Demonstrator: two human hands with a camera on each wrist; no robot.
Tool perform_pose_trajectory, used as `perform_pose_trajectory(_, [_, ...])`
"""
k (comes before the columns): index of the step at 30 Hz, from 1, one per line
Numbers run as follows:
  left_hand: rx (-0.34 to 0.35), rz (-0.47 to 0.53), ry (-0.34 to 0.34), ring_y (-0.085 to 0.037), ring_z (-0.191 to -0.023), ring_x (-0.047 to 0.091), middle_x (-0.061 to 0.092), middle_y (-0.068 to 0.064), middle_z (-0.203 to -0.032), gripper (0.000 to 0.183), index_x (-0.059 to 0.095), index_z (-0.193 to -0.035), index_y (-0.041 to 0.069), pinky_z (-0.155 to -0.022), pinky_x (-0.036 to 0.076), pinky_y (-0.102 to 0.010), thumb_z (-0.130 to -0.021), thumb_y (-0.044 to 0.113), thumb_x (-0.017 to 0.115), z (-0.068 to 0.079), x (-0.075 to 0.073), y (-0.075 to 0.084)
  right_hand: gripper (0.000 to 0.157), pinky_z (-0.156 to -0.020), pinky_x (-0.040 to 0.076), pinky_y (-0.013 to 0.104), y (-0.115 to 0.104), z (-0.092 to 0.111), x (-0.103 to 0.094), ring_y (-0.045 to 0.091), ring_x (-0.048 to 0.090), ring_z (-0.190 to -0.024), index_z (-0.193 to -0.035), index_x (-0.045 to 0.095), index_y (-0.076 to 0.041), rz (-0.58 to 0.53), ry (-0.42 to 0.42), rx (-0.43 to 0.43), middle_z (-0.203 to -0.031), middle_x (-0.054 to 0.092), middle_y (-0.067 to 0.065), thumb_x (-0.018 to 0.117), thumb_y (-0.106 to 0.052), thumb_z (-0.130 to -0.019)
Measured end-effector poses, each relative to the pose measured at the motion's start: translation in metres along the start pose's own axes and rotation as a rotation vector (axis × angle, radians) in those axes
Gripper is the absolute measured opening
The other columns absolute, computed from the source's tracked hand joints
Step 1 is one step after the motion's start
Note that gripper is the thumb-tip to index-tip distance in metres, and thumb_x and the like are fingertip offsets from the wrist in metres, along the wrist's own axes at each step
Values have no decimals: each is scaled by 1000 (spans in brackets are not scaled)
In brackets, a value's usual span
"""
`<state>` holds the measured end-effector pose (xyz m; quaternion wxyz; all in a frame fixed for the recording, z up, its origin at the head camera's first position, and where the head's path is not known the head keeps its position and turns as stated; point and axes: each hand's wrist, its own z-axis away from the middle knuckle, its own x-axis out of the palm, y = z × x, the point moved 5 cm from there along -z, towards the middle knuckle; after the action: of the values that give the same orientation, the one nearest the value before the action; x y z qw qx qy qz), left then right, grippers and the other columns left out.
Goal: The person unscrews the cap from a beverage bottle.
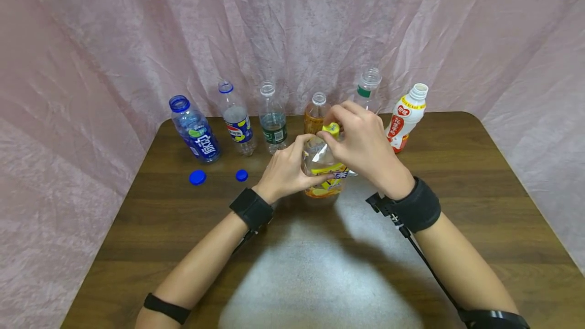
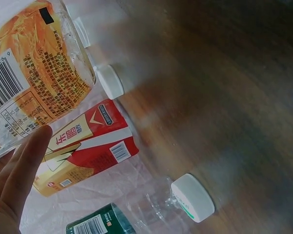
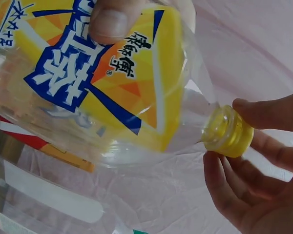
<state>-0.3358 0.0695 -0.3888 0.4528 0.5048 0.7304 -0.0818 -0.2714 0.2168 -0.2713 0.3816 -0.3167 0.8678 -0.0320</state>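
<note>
A large clear plastic bottle [image 1: 320,152] with a yellow, orange and blue label is held off the table, tilted. My left hand [image 1: 284,170] grips its body from the left, thumb across the front. On the bottle's neck sits a yellow cap [image 3: 232,139], pinched between the thumb and fingers of my right hand [image 1: 363,141]. The right wrist view shows the cap still around the mouth; whether it is loose I cannot tell. In the left wrist view the bottle's lower side shows a barcode, with fingers of the left hand [image 2: 22,180] beside it.
Uncapped bottles stand along the back: a blue one [image 1: 196,133], a blue-labelled one [image 1: 237,123], a green-labelled one [image 1: 273,123], an amber-labelled one [image 1: 314,118], a clear one [image 1: 369,85] and a white-red one [image 1: 407,116]. Blue caps [image 1: 198,177] lie front left.
</note>
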Motion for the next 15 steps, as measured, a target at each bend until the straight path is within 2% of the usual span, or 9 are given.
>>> perform_pose_trajectory(6, [-1,26,16,-18,-81,73,71,-9,-107,92,46,-137,9,-63,59,-31,-73,60,88,1,0,-1,16,-70,52,38,-2,0,0,25,68,-81,-93,72,-3,-117,-57,-75,-96,72,9,72,7,-81])
perform_pose_trajectory(11, [-6,39,31,-20,-86,74,71,-9,-109,91,47,-137,11,-67,61,-33,-72,61,88,0,1,-1,28,-77,56,38,-1,1,0,23,71,-93,-94,72,-3,-210,-100,-135,-101,74,8,57,18,-82])
perform_pose_trajectory(15, [-14,33,39,-19,-86,75,71,-7,-110,92,48,-136,11,-67,61,-33,-71,63,87,1,3,-1,29,-94,56,43,2,1,-3,26,72,-114,-105,74,-3,-253,-82,-122,-116,76,10,63,12,-84])
